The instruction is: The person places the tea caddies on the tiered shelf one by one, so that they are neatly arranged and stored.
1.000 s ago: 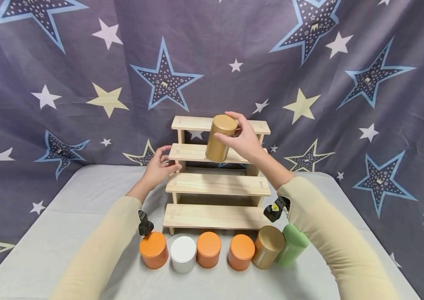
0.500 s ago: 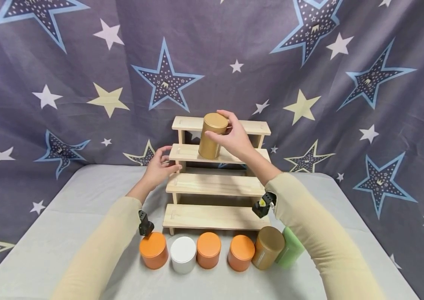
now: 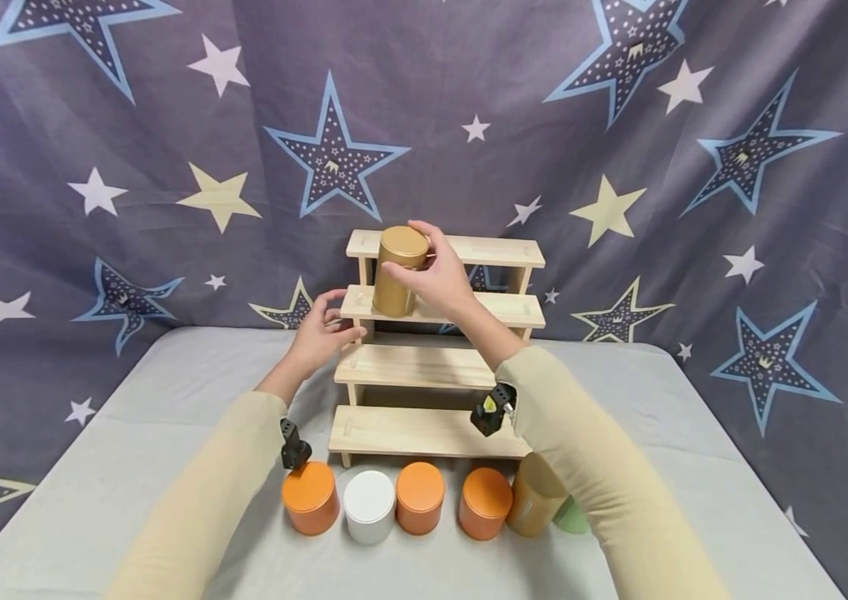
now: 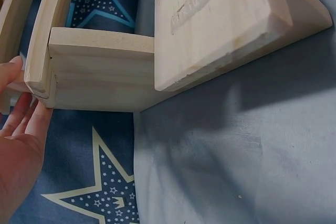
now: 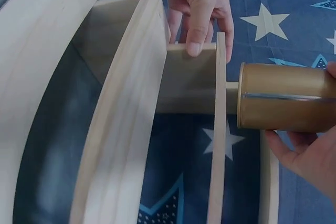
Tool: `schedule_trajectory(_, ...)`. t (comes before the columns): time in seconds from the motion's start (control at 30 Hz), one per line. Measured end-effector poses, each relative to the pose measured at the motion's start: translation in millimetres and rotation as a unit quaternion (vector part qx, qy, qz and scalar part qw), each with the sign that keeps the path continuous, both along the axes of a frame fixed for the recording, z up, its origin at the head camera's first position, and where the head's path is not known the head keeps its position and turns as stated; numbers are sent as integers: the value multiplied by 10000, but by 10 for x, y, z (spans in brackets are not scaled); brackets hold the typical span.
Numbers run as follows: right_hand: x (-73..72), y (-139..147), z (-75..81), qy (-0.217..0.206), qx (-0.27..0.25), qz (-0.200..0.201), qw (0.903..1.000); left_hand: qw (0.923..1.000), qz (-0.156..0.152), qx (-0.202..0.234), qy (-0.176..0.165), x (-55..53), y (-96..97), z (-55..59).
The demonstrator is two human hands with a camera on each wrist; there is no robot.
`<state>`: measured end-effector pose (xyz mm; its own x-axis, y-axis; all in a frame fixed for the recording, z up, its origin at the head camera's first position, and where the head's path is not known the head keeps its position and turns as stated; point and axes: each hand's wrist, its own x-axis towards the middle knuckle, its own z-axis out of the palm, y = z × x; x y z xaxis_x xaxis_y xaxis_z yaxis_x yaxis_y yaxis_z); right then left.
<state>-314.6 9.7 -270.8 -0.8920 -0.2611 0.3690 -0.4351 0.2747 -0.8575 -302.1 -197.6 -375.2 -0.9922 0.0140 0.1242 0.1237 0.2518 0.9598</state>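
In the head view my right hand (image 3: 435,279) grips a gold canister (image 3: 392,287) around its upper part, thumb in front. The canister is upright at the left of the second tier from the top of a wooden step shelf (image 3: 424,367). A narrow gap shows between the canister's base (image 5: 240,95) and the board (image 5: 219,129) in the right wrist view. My left hand (image 3: 321,333) holds the shelf's left side, thumb on the side panel (image 5: 186,77) and fingers behind it. In the left wrist view those fingers (image 4: 39,121) touch the wood.
Before the shelf stand an orange canister (image 3: 310,500), a white one (image 3: 369,508), two more orange ones, another gold canister (image 3: 532,504) and a green one (image 3: 572,517) partly behind my right sleeve. A star-patterned curtain (image 3: 424,108) hangs behind the grey-covered table (image 3: 192,367).
My right hand has carried the gold canister leftward along the second tier. The right sleeve now covers more of the green canister. My left hand has stayed in place.
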Motion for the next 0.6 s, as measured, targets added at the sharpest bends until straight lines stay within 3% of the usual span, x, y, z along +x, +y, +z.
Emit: schedule_trajectory(0.6, -58, -226, 2, 43, 174, -264, 9995, 10000, -29, -66, 39, 19, 5, 17)
